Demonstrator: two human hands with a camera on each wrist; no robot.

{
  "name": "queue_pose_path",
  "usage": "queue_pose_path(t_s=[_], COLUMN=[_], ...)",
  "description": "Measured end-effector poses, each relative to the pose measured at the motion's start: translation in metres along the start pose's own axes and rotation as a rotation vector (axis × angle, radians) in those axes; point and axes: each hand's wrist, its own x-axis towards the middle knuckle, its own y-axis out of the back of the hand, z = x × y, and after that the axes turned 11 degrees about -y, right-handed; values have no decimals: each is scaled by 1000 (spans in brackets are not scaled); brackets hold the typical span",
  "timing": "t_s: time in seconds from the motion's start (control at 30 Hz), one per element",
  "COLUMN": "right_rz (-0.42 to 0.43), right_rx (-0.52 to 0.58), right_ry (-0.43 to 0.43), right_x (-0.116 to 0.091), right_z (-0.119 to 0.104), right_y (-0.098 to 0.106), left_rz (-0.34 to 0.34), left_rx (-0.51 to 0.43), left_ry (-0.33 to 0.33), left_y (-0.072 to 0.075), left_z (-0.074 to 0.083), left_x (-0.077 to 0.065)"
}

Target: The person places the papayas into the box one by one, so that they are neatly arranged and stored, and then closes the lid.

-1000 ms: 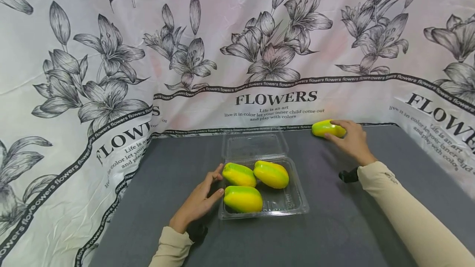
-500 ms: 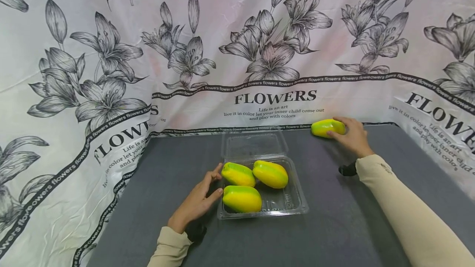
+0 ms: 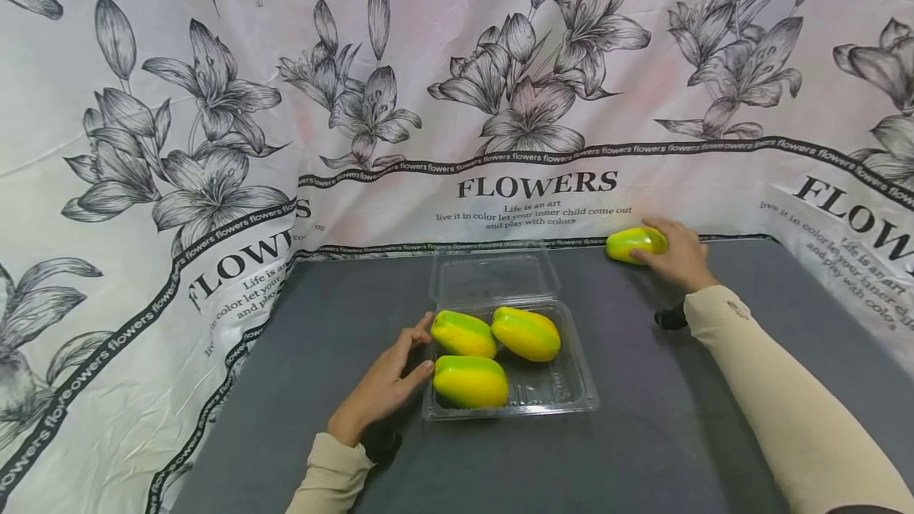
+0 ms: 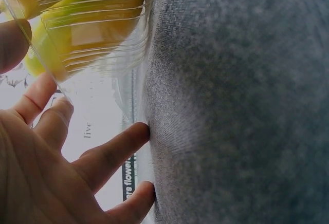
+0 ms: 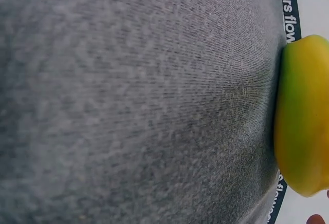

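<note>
fruit (image 3: 625, 245) is looking slick, wanting a middle hold. your left grip (image 3: 384, 379) is lying spread; right grip (image 3: 680, 258), can't tell.

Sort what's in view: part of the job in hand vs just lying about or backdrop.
In the job:
clear plastic container, lid open, left hand at its side
three yellow-green fruits inside
fourth fruit near the back edge, right hand at it

Just around:
gray table surface
floral cloth
black gear at the wrists
</note>
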Motion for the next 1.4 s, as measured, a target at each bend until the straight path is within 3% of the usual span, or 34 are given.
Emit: queue_pose_path(t_s=[0.23, 0.53, 0.73, 1.2, 1.4], right_rz=[-37, -23, -4, 136, 104], right_rx=[-45, -35, 37, 193, 236], right_ry=[23, 17, 57, 183, 141], right_x=[3, 2, -2, -25, -43], right_z=[2, 4, 5, 4, -5], right_y=[-2, -8, -10, -14, -17], left_rz=[-2, 3, 6, 12, 9], left_rx=[-4, -9, -6, 3, 21], left_ry=[6, 0, 1, -36, -41], left_y=[-1, 0, 0, -1, -2], left_z=[-2, -2, -3, -3, -4], left_x=[1, 0, 0, 2, 1])
